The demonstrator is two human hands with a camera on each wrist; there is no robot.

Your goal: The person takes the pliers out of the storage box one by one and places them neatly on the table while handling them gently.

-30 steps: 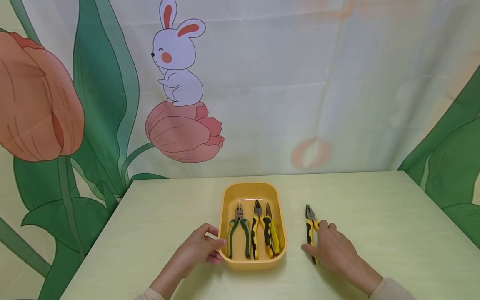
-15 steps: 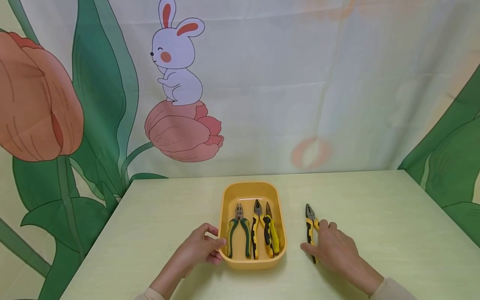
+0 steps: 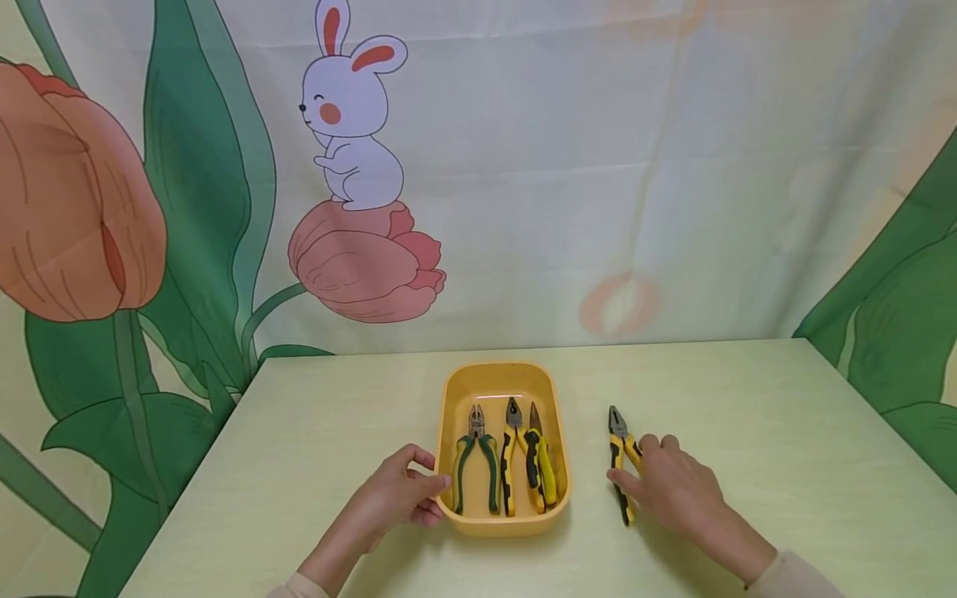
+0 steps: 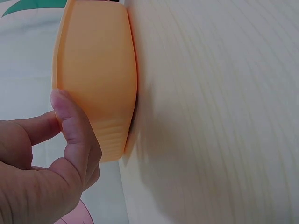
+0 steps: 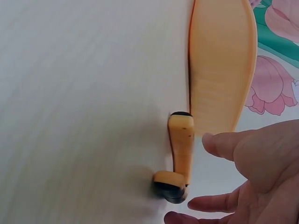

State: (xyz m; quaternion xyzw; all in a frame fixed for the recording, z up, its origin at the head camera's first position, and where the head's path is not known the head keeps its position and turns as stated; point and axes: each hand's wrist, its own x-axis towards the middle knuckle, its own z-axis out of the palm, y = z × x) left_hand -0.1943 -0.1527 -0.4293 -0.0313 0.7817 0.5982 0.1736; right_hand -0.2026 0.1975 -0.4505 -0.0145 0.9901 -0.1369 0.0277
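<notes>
Head view, lower centre: the left hand point(image 3: 392, 492) pinches the rim at the near-left corner of a yellow bin point(image 3: 499, 378). Inside, left to right, lie green-handled pliers point(image 3: 478, 425), yellow-and-black pliers point(image 3: 509, 458) and narrow-nosed pliers point(image 3: 533, 457). Right of the bin, well apart from it, loose pliers point(image 3: 617, 455) lie on the table point(image 3: 336, 419), jaws toward the upper frame. At lower right, the right hand point(image 3: 682, 492) has shifted slightly rightward, baring more of their handles, which suggests a loosened hold. Its thumb and fingers are spread about the handles; the right wrist view shows gaps, though contact elsewhere is unclear.
</notes>
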